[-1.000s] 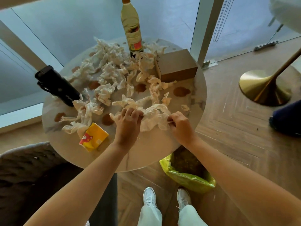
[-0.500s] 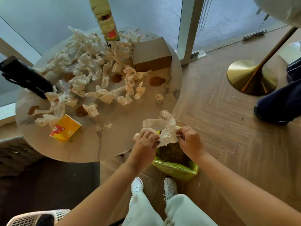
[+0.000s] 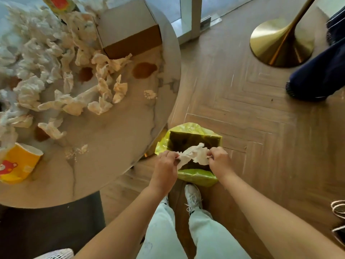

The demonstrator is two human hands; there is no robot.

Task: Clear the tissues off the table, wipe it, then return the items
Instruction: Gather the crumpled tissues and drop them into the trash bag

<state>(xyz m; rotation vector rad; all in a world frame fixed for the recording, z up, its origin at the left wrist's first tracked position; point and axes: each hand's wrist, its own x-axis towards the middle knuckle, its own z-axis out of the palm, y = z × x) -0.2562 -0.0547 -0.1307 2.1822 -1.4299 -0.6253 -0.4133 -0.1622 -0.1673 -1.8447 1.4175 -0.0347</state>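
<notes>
Left hand (image 3: 165, 170): fingers curled, pinching the left end of a crumpled tissue wad (image 3: 194, 155).
Right hand (image 3: 220, 162): fingers curled, gripping the right end of the same wad.
Wad: stretched between the two sets of fingertips, held in the air directly over the mouth of the bin (image 3: 193, 136).
Bin: on the wood floor (image 3: 242, 101) just beyond the fingers, lined with a yellow-green bag; its near rim sits under the knuckles.
Table (image 3: 112, 146): round, marble-look, to the left of the left fingers, its edge just beside the bin.
Tissues (image 3: 61, 75): many crumpled pieces on the table, up and left of the left hand, well apart from the fingers.
Stains (image 3: 144, 70): brown patches on the table among the tissues.
Box (image 3: 128, 28): brown, at the far side of the table, tissues touching its near corner.
Cup (image 3: 18, 163): yellow, on its side, far left of the left fingers.
Bottle (image 3: 59, 3): at the far table edge, mostly cut off.
Shoes (image 3: 193, 198): white, just below the hands, beside the bin.
</notes>
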